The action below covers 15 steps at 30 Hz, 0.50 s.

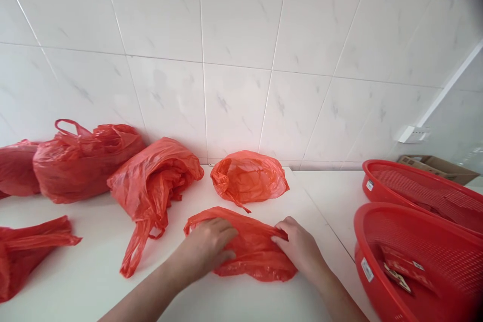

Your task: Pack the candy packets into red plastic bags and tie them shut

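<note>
Head view: the bag [251,249] lies on the white table [94,271] between the 2 hands, its long axis running roughly left to right, with the near edge tilting slightly toward the person on the right. The left hand [211,244] is over its left end and the right hand [298,246] at its right end; each touches it, so neither is nearer. The left fingers are curled over the film with the thumb apart from them; I cannot tell whether they grip it. The right thumb and fingertips appear to pinch a fold.

Counted, there are 6 red bags, this 1 included. Directly behind the bag sits the open bag [260,181], mouth gaping; behind and to its left, the slumped bag [162,161], with a handle trailing forward. Farther left along the wall [241,100] are the full bag [86,166] and the edge bag [17,168], cut by the frame; well left of the bag is the flat bag [33,249], also cut off.

Right of the bag stand 2 baskets, the near basket [364,213] and the far basket [407,176]. The near basket holds packs [409,264], too overlapped to count. Behind the baskets are 1 carton [449,171] and 1 socket [415,134].
</note>
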Each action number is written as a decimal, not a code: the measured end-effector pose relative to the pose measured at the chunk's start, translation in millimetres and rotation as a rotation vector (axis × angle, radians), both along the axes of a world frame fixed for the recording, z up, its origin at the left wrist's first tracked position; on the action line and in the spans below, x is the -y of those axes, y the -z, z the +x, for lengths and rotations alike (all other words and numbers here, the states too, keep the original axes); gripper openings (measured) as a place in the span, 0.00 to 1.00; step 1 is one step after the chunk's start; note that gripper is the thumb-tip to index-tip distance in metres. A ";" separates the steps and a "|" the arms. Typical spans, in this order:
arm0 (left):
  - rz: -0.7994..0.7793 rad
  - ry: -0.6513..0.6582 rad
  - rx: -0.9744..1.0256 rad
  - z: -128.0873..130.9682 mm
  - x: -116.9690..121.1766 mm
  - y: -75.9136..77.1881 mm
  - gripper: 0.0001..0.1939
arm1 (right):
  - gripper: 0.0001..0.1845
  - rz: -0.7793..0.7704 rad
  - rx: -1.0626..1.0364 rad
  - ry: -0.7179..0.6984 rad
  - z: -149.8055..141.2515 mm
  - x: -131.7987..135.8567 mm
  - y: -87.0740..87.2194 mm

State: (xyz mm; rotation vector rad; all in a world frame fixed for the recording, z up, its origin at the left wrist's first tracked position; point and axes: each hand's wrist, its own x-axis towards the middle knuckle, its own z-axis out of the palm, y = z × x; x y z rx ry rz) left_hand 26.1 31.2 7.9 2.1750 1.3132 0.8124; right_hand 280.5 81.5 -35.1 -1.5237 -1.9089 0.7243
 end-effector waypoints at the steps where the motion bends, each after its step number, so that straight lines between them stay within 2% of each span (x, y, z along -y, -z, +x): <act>1: 0.054 0.066 -0.070 3.9 4.8 1.2 0.16 | 0.09 -0.018 -0.054 0.006 -1.1 -0.8 1.4; 3: 0.167 0.166 -0.258 10.1 15.5 5.4 0.17 | 0.15 -0.061 -0.139 0.010 -2.1 -3.4 3.8; 5: 0.223 0.194 -0.407 13.7 25.6 10.2 0.10 | 0.16 -0.115 -0.207 0.005 -1.3 -7.0 6.2; 6: 0.228 0.196 -0.453 14.5 29.8 12.1 0.10 | 0.16 -0.142 -0.244 0.010 -0.2 -9.1 7.5; 8: 0.225 0.227 -0.494 15.0 35.5 14.1 0.15 | 0.18 -0.187 -0.303 0.041 2.8 -13.2 9.8; 11: 0.248 0.288 -0.492 14.7 39.1 14.2 0.15 | 0.22 -0.195 -0.351 0.122 6.3 -14.5 7.7; 13: 0.280 0.285 -0.443 13.2 40.4 15.5 0.14 | 0.24 -0.104 -0.349 0.223 5.8 -8.4 -0.4; 15: 0.312 0.227 -0.267 9.1 42.0 19.8 0.09 | 0.21 0.132 -0.291 0.323 1.9 3.9 -12.5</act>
